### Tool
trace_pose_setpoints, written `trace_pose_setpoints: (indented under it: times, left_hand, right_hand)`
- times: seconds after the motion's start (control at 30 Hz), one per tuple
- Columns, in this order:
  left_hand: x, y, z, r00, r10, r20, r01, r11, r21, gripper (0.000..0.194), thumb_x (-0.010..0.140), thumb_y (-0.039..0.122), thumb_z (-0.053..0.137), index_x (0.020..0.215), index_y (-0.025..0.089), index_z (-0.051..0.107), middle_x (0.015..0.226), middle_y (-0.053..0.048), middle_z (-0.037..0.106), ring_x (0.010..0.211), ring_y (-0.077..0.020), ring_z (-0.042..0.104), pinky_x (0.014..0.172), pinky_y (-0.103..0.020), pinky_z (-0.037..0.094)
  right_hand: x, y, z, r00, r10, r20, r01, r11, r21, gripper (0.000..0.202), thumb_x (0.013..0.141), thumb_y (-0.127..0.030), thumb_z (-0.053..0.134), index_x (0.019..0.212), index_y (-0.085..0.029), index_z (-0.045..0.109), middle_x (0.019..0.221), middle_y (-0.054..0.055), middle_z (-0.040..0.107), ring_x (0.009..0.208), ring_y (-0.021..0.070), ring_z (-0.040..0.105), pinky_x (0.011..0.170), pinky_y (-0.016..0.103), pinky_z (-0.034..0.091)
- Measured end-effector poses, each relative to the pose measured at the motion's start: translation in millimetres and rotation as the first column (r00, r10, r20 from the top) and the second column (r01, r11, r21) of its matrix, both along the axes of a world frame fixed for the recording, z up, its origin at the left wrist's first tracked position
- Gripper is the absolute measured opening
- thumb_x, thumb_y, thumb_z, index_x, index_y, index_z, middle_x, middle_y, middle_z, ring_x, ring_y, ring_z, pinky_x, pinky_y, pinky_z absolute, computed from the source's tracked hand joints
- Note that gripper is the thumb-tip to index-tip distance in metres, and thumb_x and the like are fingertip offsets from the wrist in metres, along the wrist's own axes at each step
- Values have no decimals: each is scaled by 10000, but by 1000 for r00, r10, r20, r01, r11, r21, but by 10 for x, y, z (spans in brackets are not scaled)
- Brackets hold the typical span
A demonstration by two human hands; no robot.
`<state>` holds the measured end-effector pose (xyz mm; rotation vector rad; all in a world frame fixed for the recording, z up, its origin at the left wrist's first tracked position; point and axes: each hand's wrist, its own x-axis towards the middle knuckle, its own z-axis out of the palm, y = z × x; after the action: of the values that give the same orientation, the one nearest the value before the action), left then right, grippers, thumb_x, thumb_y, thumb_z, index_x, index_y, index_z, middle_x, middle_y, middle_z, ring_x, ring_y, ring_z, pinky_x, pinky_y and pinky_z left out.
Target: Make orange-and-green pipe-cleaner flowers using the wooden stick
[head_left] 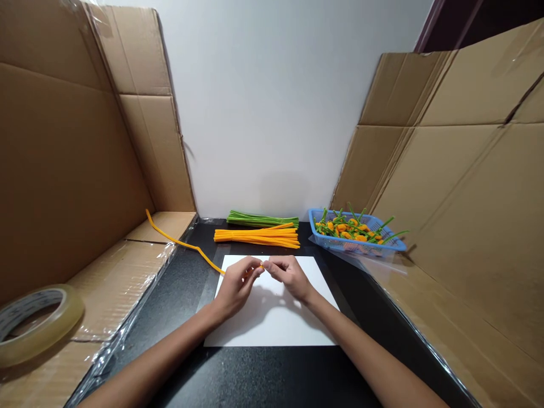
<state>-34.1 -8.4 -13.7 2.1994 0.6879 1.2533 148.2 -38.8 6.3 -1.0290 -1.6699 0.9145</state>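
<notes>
An orange pipe cleaner runs from the upper left into my left hand, whose fingers are pinched on it. Its end shows as a small orange bit between the fingertips of both hands, over the white sheet. My right hand is closed, thumb and forefinger pressed together at that same end. How the end is bent there is too small to make out. Beyond the hands lie a bundle of orange pipe cleaners and, behind it, a bundle of green pipe cleaners.
At the back right, a blue basket holds several orange and green pipe-cleaner pieces. A roll of clear tape rests on cardboard at the left. Cardboard walls flank the black tabletop on both sides, with a pale wall behind.
</notes>
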Motion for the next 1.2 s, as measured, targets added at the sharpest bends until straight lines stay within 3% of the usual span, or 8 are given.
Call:
trace_pose_setpoints:
  times: [0.13,0.2,0.37,0.47,0.57,0.77,0.9,1.2]
  left_hand:
    - [-141,156,226,941,-248,-230,265,963,47,234,962,317,570,856,162,709,766,-35,675,682,-120,589,624,-217,410]
    - [-173,164,311,885,-259,-387,341,926,162,206,964,278,571,865,195,732,778,-30,682,731,-126,595,664,-229,418]
    - [-123,14,356,823,-17,-567,439,652,618,201,975,179,527,829,162,664,694,-28,624,762,-177,539,721,-309,411]
    - [-133,-3,331,863,20,-505,415,542,731,161,969,120,513,861,140,631,701,-35,626,796,-188,543,739,-318,425]
    - [-189,55,281,893,47,-448,337,589,734,160,977,135,504,1039,170,647,844,-59,701,917,-207,585,811,-335,445]
    - [-220,76,139,929,133,-347,85,833,547,381,932,116,534,1237,314,646,1299,-80,656,1232,-250,550,1028,-391,383]
    - [-177,48,82,970,157,-186,-34,846,532,327,898,137,565,1191,247,661,1182,-101,700,1136,-248,603,1009,-402,394]
    - [-32,8,-75,994,18,-106,20,937,348,64,912,184,602,894,203,660,825,-55,720,775,-176,641,742,-297,497]
  right_hand:
    - [176,20,133,935,326,139,-293,932,-215,558,834,-597,628,523,-180,426,527,-67,301,526,81,249,524,269,188]
    - [227,10,174,856,421,299,-340,896,-286,528,822,-561,657,525,-165,473,522,-72,305,522,74,245,524,260,182]
    - [150,-52,156,661,293,691,-197,956,-216,325,799,-395,708,582,-156,669,470,-67,396,512,81,332,557,261,212]
    - [85,-58,111,655,187,732,-136,982,-129,202,798,-333,700,674,-179,739,514,-58,459,538,89,356,571,258,223]
    - [79,-29,59,712,154,684,-132,988,-85,262,839,-403,670,734,-183,766,530,-54,459,544,92,361,576,249,234]
    - [139,16,43,908,232,349,-184,969,-164,415,858,-535,620,821,-159,791,514,-33,503,489,94,357,532,244,260]
    - [164,17,91,963,188,195,-144,965,-220,486,860,-578,604,792,-125,769,428,-60,405,438,85,335,500,240,262]
    - [113,29,25,962,177,209,-129,966,-224,410,894,-438,574,642,-140,697,447,-28,519,417,94,437,500,239,322]
